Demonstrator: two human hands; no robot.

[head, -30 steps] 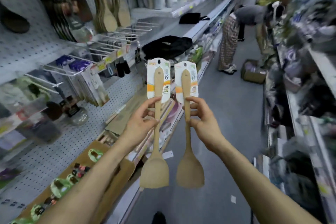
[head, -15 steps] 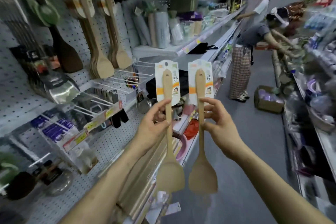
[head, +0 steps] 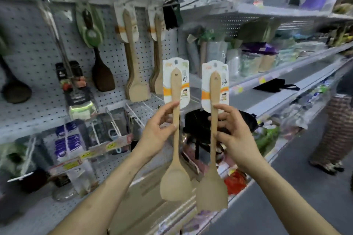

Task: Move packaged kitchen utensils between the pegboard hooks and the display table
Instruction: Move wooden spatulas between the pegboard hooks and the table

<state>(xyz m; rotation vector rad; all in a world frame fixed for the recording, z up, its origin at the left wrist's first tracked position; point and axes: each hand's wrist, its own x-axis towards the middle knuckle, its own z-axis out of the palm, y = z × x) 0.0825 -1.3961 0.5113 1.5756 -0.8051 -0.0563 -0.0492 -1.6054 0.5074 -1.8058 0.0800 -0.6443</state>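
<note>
Pegboard (head: 34, 47) fills the left and far side of a shop aisle. Stocked shelves (head: 286, 68) run away on the right, where another person (head: 340, 129) stands.

Both hands are raised in the near middle, each holding one packaged wooden spatula. The left hand (head: 156, 129) pinches the handle of the left spatula (head: 175, 150) between thumb and fingers. The right hand (head: 235, 135) grips the right spatula (head: 212, 160) the same way. Both spatulas hang upright side by side, apart, blades down. Their header cards (head: 184, 82) stand above the fingers.

Matching hung spatulas (head: 133, 63) sit in two stacks on hooks up and to the left of the hands, farther off, also upright with cards on top. The left hand is the nearer one to them. Hanging these, I judge, means carrying each card up and left and threading its top hole over a hook tip. The spatula should stay vertical all the way.

A black hanging item (head: 172, 15) crowds the right stack. The stacks look thick, so room on those hooks may be tight. Bare wire hooks (head: 137, 108) jut out lower, just left of the left hand, and could snag a blade. A steel turner (head: 80, 108) and dark spoon (head: 102, 76) hang further left, out of the way.
</note>
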